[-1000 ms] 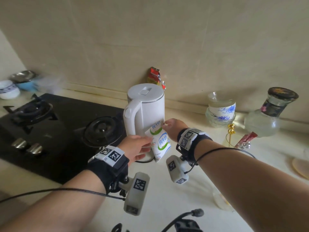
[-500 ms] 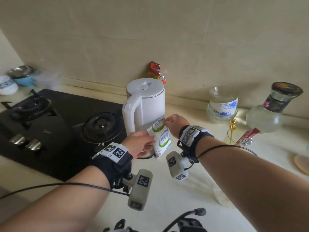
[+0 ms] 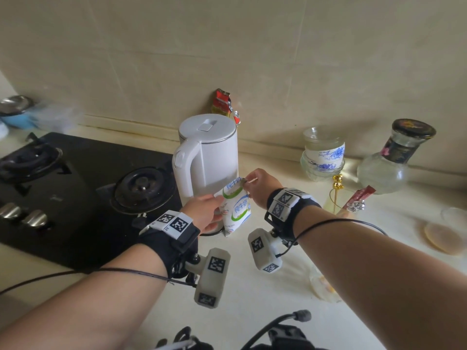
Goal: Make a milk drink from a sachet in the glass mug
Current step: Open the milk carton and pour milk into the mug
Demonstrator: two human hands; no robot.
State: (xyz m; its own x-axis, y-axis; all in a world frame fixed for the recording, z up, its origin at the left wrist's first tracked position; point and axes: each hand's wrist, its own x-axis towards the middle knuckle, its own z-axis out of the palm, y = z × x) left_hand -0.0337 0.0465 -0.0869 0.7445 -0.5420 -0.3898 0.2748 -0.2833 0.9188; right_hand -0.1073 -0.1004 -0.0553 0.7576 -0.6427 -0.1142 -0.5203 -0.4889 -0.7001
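Observation:
A white milk sachet point(image 3: 237, 210) with green and blue print hangs upright in front of the white kettle. My left hand point(image 3: 203, 214) grips its left side at mid height. My right hand point(image 3: 260, 185) pinches its top right corner, which is crumpled between the fingertips. A clear glass vessel point(image 3: 321, 286), which may be the glass mug, stands on the counter under my right forearm and is mostly hidden by it.
The white electric kettle point(image 3: 207, 157) stands right behind the sachet. A black gas hob point(image 3: 75, 188) fills the left. At the back right are stacked blue-and-white cups point(image 3: 323, 155), a dark-lidded glass bottle point(image 3: 394, 162) and a red stick sachet point(image 3: 358, 198). The wall is close behind.
Both hands keep their hold on the sachet in front of the kettle. Its top corner now looks more crumpled in the right fingers. My view has shifted slightly.

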